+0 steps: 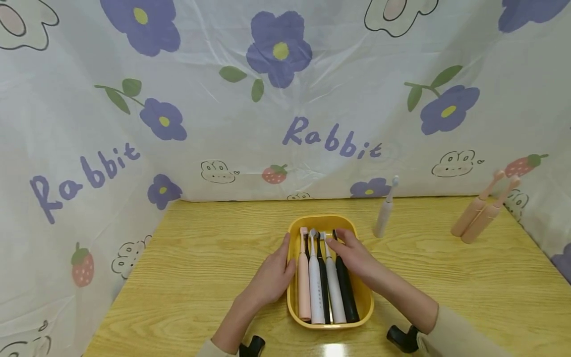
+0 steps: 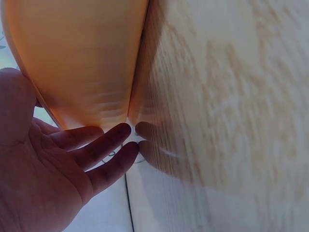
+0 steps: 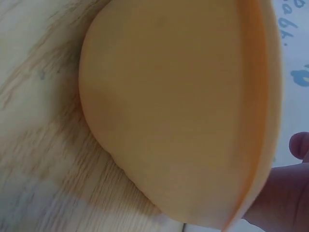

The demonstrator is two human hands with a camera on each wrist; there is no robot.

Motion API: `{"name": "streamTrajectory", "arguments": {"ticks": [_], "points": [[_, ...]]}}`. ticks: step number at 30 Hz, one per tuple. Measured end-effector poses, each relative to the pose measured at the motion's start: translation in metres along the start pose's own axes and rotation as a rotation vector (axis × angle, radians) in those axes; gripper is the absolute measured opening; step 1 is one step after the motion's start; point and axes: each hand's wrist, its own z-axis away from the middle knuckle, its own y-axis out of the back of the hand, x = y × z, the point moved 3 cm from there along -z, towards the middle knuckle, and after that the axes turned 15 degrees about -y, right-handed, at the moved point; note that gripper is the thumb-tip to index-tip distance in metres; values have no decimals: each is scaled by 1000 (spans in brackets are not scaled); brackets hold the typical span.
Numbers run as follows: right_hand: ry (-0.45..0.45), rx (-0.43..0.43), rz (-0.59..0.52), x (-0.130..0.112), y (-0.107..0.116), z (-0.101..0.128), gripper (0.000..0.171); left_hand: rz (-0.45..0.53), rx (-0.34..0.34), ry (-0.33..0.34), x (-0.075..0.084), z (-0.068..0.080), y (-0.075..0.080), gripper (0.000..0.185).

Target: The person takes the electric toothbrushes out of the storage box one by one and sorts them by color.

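A yellow tray (image 1: 322, 219) stands on the wooden table (image 1: 200, 258) and holds several electric toothbrushes side by side: a pink one (image 1: 304, 282), a white one (image 1: 316, 290), and a black one (image 1: 348, 295) at the right. My left hand (image 1: 272, 275) rests flat against the tray's left outer wall with straight fingers. In the left wrist view the left hand (image 2: 48, 174) lies beside the tray's wall (image 2: 82, 58). My right hand (image 1: 350, 253) lies over the upper ends of the right-hand toothbrushes, fingers stretched out. The right wrist view shows mostly the tray's outside (image 3: 174, 106) and a bit of the right hand (image 3: 280, 198).
A white toothbrush (image 1: 384, 213) stands upright behind and right of the tray. Two pink toothbrushes (image 1: 479, 213) lean at the far right. A flower-printed sheet (image 1: 285, 99) walls in the table at the back and both sides.
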Motion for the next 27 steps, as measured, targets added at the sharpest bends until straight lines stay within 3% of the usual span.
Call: {"name": "streamTrajectory", "arguments": {"ticks": [12,16,23,27], "points": [[-169,-23,-266,5,-6,-33,68,-1,5,4,1,-1,-1,66],[-200,-24,-272,5,-9,-36,66,-7,1,11,0,0,-1,66],[-167,-99,-276,7,-15,-41,16,-14,13,13,-1,0,-1,65],[-188,-107,-273,7,-15,-42,16,-12,18,13,-1,0,-1,66]]}}
